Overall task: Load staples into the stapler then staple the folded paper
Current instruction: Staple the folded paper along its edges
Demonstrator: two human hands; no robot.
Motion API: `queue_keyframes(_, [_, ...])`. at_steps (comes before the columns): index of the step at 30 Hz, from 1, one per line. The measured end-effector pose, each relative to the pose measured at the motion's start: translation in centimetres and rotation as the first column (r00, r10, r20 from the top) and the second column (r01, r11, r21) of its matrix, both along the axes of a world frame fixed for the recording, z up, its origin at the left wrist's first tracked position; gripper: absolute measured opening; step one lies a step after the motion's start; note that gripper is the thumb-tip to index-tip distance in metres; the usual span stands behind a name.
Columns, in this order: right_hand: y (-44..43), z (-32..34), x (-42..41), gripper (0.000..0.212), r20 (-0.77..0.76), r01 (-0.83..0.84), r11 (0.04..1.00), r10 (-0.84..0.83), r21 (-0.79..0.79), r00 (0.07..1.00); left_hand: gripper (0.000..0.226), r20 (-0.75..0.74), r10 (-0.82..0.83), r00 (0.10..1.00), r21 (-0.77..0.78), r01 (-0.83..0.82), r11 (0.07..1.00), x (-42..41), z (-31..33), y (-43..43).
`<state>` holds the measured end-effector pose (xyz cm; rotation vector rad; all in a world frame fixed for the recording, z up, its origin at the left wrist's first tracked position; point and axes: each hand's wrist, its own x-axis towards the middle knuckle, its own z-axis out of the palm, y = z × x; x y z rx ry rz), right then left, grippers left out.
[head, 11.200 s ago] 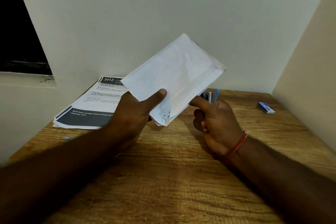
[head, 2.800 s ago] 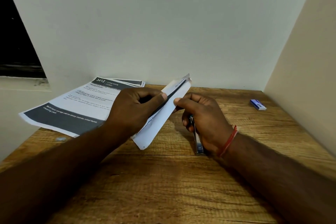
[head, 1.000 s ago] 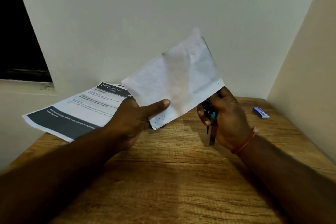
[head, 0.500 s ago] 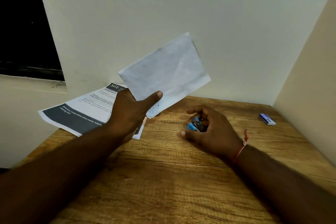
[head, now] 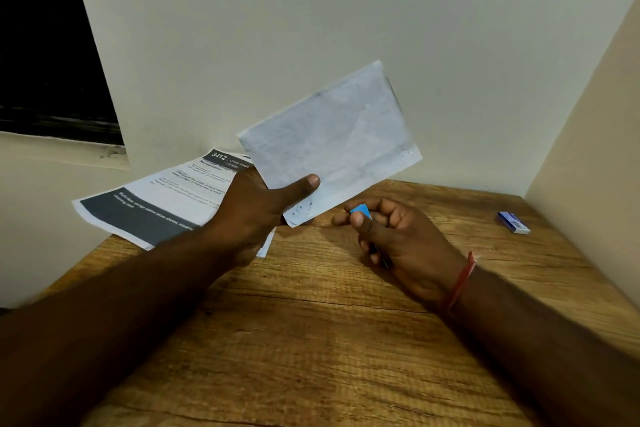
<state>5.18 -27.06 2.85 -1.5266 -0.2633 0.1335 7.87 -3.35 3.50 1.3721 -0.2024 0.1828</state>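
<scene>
Wooden table (head: 311,340): spreads beneath both forearms.
Right hand (head: 401,246): curls round the stapler, low over the wood, thumb and forefinger closed at its front.
Stapler (head: 360,210): sits mostly buried in that fist; shows only a blue tip, just short of the paper's lower corner.
Left hand (head: 252,215): pinches the folded paper, thumb across the near face.
Folded paper (head: 332,142): rises tilted above and beyond the left thumb.
Printed sheets (head: 156,204): lie behind the left wrist, overhanging the table edge.
Small blue box (head: 513,222): rests well right of the right hand; probably staples.
Stapling step: looks close; calls for squared layers pushed fully into the mouth, taut paper, one firm squeeze. Cannot tell whether loaded.
</scene>
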Motion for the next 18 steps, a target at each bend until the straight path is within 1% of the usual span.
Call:
queue_keyframes(3, [0.6,-0.2,-0.2,0.05,0.032,0.004,0.999,-0.006,0.044,0.999,0.041,0.015,-0.039,0.999,0.031,0.038,0.999,-0.4,0.0,-0.1])
queue_keyframes(5, [0.7,-0.4,-0.2,0.054,0.015,0.024,0.996,-0.026,0.082,1.0,0.037,0.013,-0.035,0.999,0.033,0.035,0.999,-0.7,-0.1,-0.2])
queue_keyframes(10, [1.1,-0.4,-0.5,0.054,-0.019,0.025,0.988,-0.022,0.15,1.0,0.03,0.014,-0.006,1.0,0.038,0.006,0.999,-1.3,0.1,-0.5])
queue_keyframes(13, [1.2,-0.4,-0.6,0.049,-0.01,0.045,0.989,-0.044,0.142,0.999,0.028,0.019,0.005,1.0,0.027,-0.006,1.0,-1.7,0.3,-0.6])
queue_keyframes(16, [1.4,-0.2,-0.8,0.06,-0.053,0.08,0.98,-0.072,0.181,0.996,0.019,0.012,-0.01,1.0,0.018,0.01,1.0,-2.1,0.3,-0.9])
queue_keyframes(17, [1.5,-0.1,-0.9,0.054,-0.065,0.082,0.978,-0.071,0.19,0.995,0.016,0.008,-0.02,1.0,0.016,0.02,1.0,-2.2,0.3,-1.0])
queue_keyframes(18, [1.5,0.1,-1.1,0.042,-0.072,0.076,0.978,-0.063,0.194,0.995,0.016,0.004,-0.029,1.0,0.018,0.029,0.999,-2.3,0.3,-1.1])
